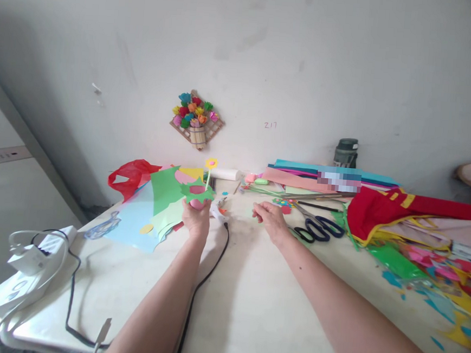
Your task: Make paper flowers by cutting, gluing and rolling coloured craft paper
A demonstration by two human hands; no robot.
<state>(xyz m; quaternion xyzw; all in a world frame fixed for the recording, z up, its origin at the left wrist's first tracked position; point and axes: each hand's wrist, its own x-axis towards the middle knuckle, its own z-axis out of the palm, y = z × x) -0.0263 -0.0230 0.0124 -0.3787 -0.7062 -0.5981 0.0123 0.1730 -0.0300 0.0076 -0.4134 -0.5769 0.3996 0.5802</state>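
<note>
My left hand is closed round a small paper flower craft: a pink base with green paper leaves and a thin stick topped by a yellow flower. It is held upright above the white table. My right hand hovers just right of it, its fingers curled in a pinch on something I cannot make out. A glue gun lies on the table between both hands, its black cord trailing toward me.
Black-handled scissors lie right of my right hand. Green, blue and yellow paper sheets and a red plastic bag lie left. Stacked coloured paper, red cloth and paper scraps fill the right. A power strip sits front left.
</note>
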